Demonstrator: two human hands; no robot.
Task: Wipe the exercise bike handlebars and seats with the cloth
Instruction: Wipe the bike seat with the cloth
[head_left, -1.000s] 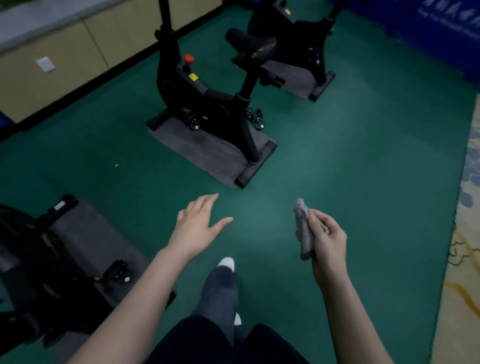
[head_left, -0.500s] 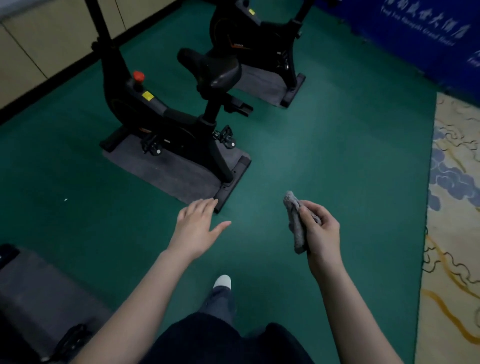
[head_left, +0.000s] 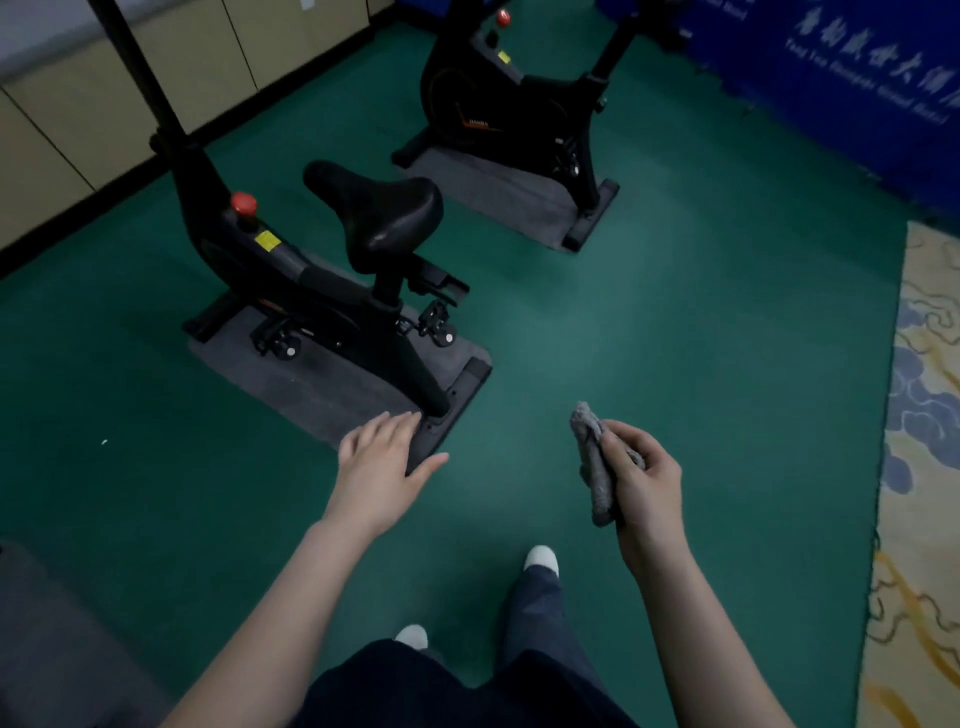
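Note:
My right hand (head_left: 641, 478) grips a bunched grey cloth (head_left: 592, 457) upright over the green floor. My left hand (head_left: 382, 462) is held out flat with straight fingers, empty, in front of the rear foot of the nearest black exercise bike (head_left: 311, 291). That bike's black seat (head_left: 379, 208) is ahead and to the left of both hands; its handlebars are out of view above the frame. A second black bike (head_left: 514, 114) stands farther back, its seat and handlebars cut off by the top edge.
Each bike stands on a grey mat (head_left: 322, 384). Another grey mat (head_left: 47, 639) lies at the lower left. Beige cabinets (head_left: 78, 114) line the left wall, a blue banner (head_left: 857, 78) the far right. A patterned carpet (head_left: 930, 467) borders the green floor on the right.
I have walked forward: the nearest bike has come closer and lower in view, and the bike at the lower left has dropped out of sight. Both hands keep their pose.

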